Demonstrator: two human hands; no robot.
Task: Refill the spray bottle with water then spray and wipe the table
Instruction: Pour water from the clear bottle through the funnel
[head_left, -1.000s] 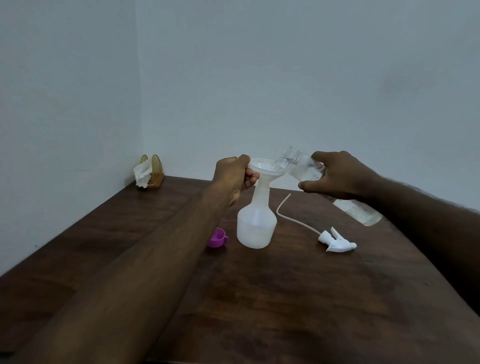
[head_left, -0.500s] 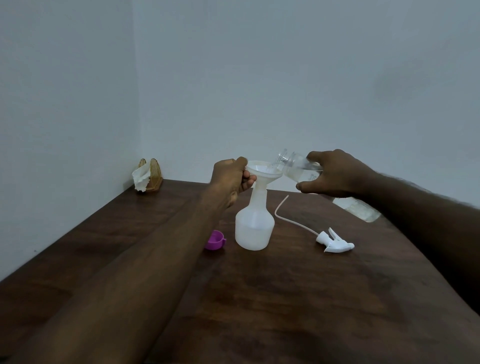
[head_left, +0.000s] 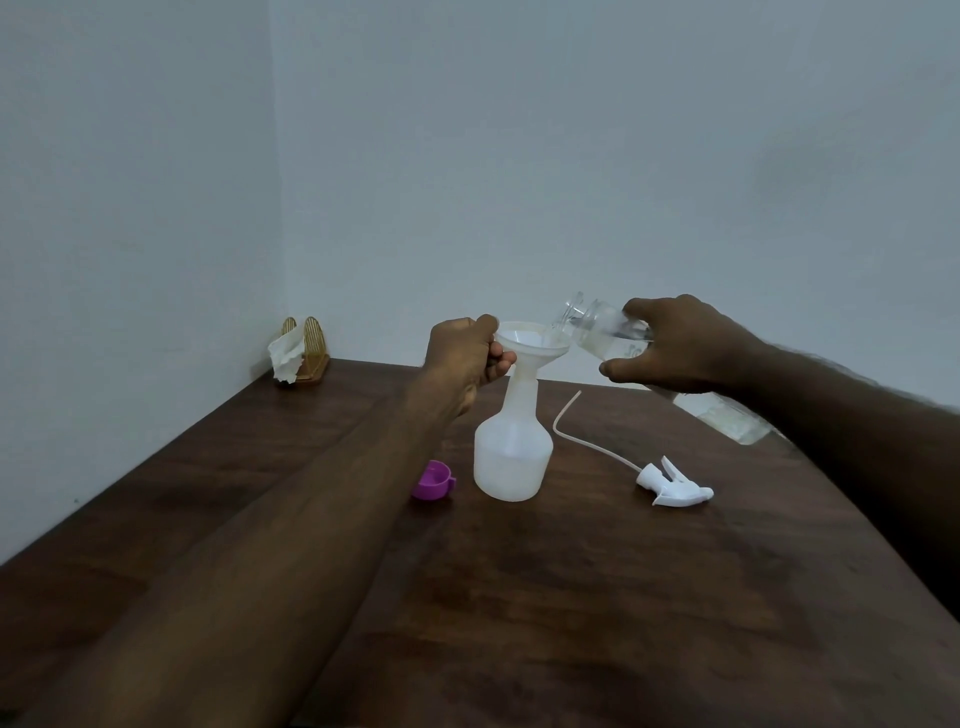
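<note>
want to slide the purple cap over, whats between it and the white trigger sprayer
In the head view, the white spray bottle stands between the purple cap and the trigger sprayer, nearer the cap.

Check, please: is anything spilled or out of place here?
Nothing stands out. The table shows no spilled water. The spray bottle stands upright, funnel in its neck; the water bottle tilts over the funnel. The sprayer head and purple cap lie beside it.

Dark brown wood-grain surface; translucent white bottle and funnel; white sprayer; purple cap; golden holder; pale grey walls.
</note>
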